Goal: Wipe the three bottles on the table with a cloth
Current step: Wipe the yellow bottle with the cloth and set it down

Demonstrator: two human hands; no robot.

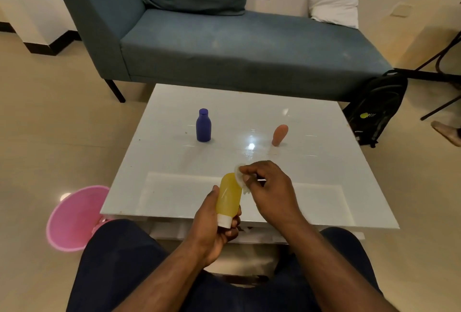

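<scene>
Left hand point(212, 222) gripping yellow bottle point(228, 197), right hand point(267, 189) pinching cloth point(239, 174)

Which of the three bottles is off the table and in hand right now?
The yellow bottle, gripped by the left hand; the blue bottle and orange bottle stand untouched on the table.

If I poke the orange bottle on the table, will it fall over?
Probably, yes. The orange bottle stands on its narrow end with the wider part on top and already looks tilted, so it likely tips easily. The table is glossy, so it might slide too.
</scene>
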